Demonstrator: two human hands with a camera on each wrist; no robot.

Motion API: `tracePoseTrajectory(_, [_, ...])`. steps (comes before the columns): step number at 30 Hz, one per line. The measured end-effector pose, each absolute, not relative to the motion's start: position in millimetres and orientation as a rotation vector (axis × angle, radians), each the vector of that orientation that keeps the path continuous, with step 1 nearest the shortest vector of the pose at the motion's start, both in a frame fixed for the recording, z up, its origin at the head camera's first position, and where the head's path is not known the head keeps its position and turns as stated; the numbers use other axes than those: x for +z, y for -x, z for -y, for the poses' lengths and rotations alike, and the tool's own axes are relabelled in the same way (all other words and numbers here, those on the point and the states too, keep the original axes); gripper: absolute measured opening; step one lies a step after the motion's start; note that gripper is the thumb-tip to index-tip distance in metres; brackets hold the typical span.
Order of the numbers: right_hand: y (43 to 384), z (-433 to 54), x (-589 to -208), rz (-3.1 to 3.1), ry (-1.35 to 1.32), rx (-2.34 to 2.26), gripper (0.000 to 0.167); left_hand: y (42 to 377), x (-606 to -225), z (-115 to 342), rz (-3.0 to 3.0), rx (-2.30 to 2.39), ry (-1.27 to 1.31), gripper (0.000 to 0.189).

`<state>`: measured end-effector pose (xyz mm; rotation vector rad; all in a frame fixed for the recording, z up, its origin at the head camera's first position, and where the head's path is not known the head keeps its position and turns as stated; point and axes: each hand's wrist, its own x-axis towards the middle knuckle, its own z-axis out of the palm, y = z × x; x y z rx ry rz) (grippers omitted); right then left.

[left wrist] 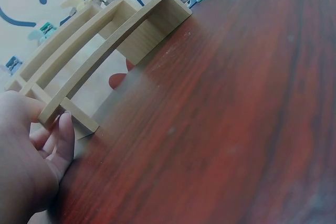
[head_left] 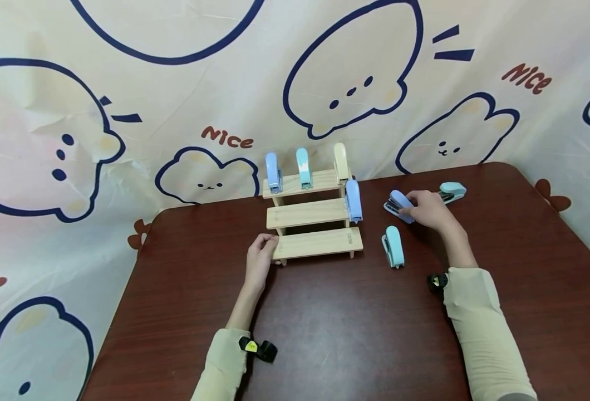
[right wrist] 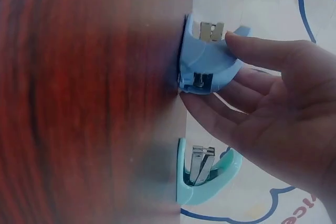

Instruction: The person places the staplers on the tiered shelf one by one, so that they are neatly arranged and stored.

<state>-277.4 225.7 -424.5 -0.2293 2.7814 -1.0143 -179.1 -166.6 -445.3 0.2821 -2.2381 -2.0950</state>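
Observation:
A three-tier wooden stand (head_left: pixel 320 243) is at the back middle of the table. My left hand (head_left: pixel 261 253) pinches the left end of its lowest board between thumb and fingers, as the left wrist view shows up close. Over to the right, my right hand (head_left: pixel 429 209) grips a blue stapler (right wrist: pixel 207 56) by its sides, low at the tabletop. A teal stapler (head_left: pixel 394 247) lies in front of that hand, and another teal stapler (head_left: pixel 452 191) sits just behind it, partly covered by the hand.
On the top tier stand a blue stapler (head_left: pixel 273 172), a light blue stapler (head_left: pixel 304 168) and a cream stapler (head_left: pixel 342 162). One more blue stapler (head_left: pixel 353 200) rests at the middle tier's right end. A patterned curtain (head_left: pixel 215 100) hangs behind the dark wooden table (head_left: pixel 335 334).

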Motion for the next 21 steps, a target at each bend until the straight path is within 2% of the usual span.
tracePoseTrajectory(6, [272.1, -232.9, -414.8, -2.792, 0.121, -1.143, 0.047, 179.1, -444.7, 167.3, 2.256, -2.089, -0.286, 0.020])
tracePoseTrajectory(13, [263.4, -240.4, -393.6, -2.622, -0.075, -1.555, 0.060, 181.1, -443.4, 167.2, 2.272, -2.060, -0.264, 0.020])
tracePoseTrajectory(21, [263.9, -241.8, -393.2, -2.314, -0.097, -1.865, 0.043, 180.4, -446.3, 166.9, 2.250, -2.081, -0.278, 0.019])
